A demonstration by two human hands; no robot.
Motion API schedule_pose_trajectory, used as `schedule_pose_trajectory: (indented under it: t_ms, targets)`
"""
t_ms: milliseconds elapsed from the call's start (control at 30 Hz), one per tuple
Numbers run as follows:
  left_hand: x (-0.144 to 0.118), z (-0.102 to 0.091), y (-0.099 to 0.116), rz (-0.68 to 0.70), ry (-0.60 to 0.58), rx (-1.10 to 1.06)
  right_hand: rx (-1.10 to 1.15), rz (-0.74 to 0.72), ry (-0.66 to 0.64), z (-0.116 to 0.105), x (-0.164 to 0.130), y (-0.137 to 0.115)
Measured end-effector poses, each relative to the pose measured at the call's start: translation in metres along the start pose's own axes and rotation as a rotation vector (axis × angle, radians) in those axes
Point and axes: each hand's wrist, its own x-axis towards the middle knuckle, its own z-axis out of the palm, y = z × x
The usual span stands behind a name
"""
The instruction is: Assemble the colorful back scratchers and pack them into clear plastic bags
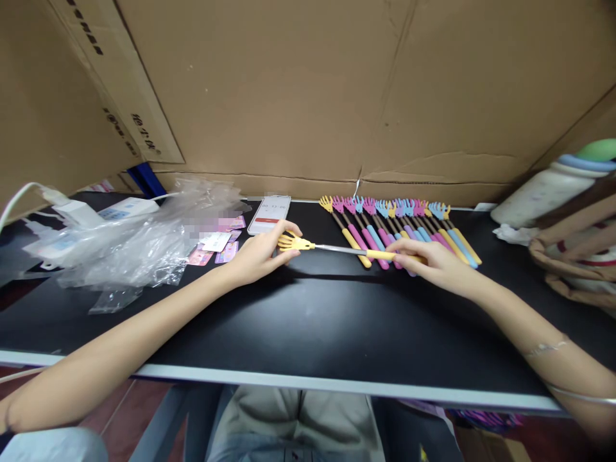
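A yellow back scratcher [339, 249] with a hand-shaped head and a metal rod is held level above the black table. My left hand [264, 251] has its fingers closed around the hand-shaped head at the left end. At the other end my right hand [427, 259] grips the yellow handle between thumb and fingers. Just behind the right hand lies a row of back scratchers [375, 237] in pink, blue, yellow and purple, side by side with their heads toward the cardboard. Part of that row is hidden by the right hand.
Crumpled clear plastic bags [139, 240] and small printed cards [226, 247] lie to the left. A phone [269, 215] showing a timer rests behind my left hand. A bottle [548, 192] and a brown-handled bag [577, 244] are at the right. A cardboard wall [308, 96] stands behind the table [308, 321].
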Motion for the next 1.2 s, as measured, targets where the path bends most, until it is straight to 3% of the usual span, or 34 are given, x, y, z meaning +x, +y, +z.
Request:
schedule_pose_trajectory:
  t_ms: [200,500,633,867,933,1100,1200]
  targets:
    - [-0.001,0.005,0.003,0.075,-0.111,0.184,-0.115,-0.046,-0.05,0.007,-0.002,-0.011]
    - [0.0,0.002,0.002,0.146,-0.096,0.24,-0.21,-0.104,-0.044,0.009,-0.001,-0.02]
    - [0.002,-0.004,0.004,0.153,-0.066,0.263,-0.184,-0.084,0.004,0.002,-0.002,-0.019]
    - [0.003,-0.007,-0.005,0.143,-0.038,0.295,-0.077,-0.036,-0.021,-0.007,0.003,-0.026]
    - [0.003,-0.007,-0.011,0.146,-0.069,0.295,-0.03,-0.009,0.039,-0.011,0.006,-0.026]
    - [0.004,-0.005,-0.02,0.199,-0.126,0.284,0.07,-0.029,0.387,-0.014,0.024,-0.023]
    - [0.003,-0.003,-0.021,0.207,-0.108,0.273,0.107,-0.044,0.378,-0.009,0.04,-0.026]
